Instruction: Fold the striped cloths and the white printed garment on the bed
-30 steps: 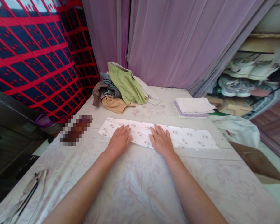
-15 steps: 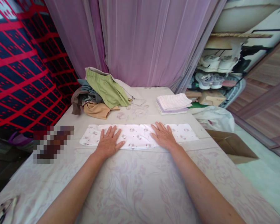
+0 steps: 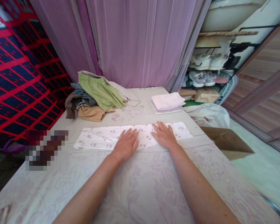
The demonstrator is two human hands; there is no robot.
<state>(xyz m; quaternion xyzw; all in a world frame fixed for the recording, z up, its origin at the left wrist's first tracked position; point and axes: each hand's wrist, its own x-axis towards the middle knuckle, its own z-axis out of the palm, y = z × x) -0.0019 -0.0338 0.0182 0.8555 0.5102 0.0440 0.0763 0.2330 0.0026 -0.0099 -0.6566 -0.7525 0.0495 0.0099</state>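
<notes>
A white cloth with a small red and grey print point(image 3: 98, 137), folded into a long strip, lies crosswise in front of me. My left hand point(image 3: 125, 145) rests flat near its middle, fingers stretched out and lying close together. To the right of it, my right hand point(image 3: 163, 135) presses on the strip with its fingers spread. Neither hand grasps anything. The cloth's left part shows slight wrinkles, and both of its ends stick out past my hands.
At the back left sits a heap of clothes with green shorts point(image 3: 102, 90) on top. A folded stack of striped cloths point(image 3: 167, 102) lies back right. Beyond the table's right edge are a cardboard box point(image 3: 226, 141), a plastic bag point(image 3: 210, 115) and a shoe rack with sneakers point(image 3: 203, 78).
My left hand has slid right along the cloth, closer to my right hand, and its fingers have drawn together. The right hand stays at about the same spot. The view has shifted slightly.
</notes>
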